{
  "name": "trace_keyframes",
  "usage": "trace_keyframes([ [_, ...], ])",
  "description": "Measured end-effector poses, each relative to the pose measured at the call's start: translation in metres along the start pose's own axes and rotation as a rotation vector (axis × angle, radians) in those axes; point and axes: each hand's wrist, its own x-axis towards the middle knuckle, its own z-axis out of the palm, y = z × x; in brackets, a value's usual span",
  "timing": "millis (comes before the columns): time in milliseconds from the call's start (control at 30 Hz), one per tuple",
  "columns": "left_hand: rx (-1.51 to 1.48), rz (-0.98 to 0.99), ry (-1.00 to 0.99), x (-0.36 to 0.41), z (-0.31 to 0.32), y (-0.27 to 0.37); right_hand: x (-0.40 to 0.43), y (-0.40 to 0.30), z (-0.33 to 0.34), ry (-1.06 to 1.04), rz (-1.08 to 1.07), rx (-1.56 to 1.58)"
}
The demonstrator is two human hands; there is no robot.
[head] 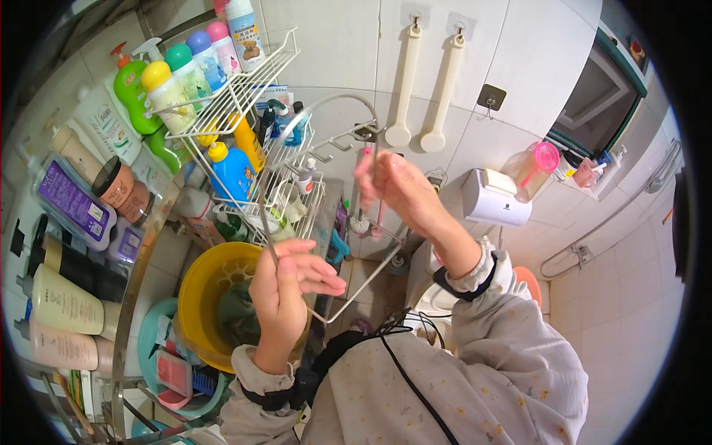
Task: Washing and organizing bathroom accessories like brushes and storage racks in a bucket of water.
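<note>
A grey metal wire frame (361, 286) with a curved upper loop and a bar of several hooks is held up before me. My left hand (286, 283) holds its lower left side between thumb and fingers, the other fingers stretched out. At its upper right, my right hand (397, 183) has its fingers bent round the wire; they are partly blurred, and the exact grip is hidden. Behind the frame stands a white wire shelf (245, 92) with bottles, including a blue pump bottle (233, 172) with a yellow top. A yellow bucket (194, 311) is left of my left hand.
Many bottles and jars (114, 181) crowd a metal-edged shelf (133, 289) at the left. Below it, a teal basin (144, 328) holds small items. Two cream long-handled tools (409, 89) hang on the tiled wall. A white dispenser (495, 203) is mounted at the right.
</note>
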Motion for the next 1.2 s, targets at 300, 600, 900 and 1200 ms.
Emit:
trace_keyframes([
  [300,0.422,0.219,-0.017,-0.016,-0.019,0.023,0.054,-0.085,-0.229,1.2,-0.545,-1.318],
  [600,0.352,0.288,0.026,-0.025,-0.015,0.033,0.071,-0.094,-0.248,1.295,-0.262,-1.478],
  [900,0.389,0.304,0.04,-0.031,-0.024,0.029,0.067,-0.108,-0.237,1.116,-0.489,-1.25],
  [1200,0.423,0.273,0.093,-0.034,-0.027,0.019,0.052,-0.108,-0.21,0.97,-0.31,-0.816],
])
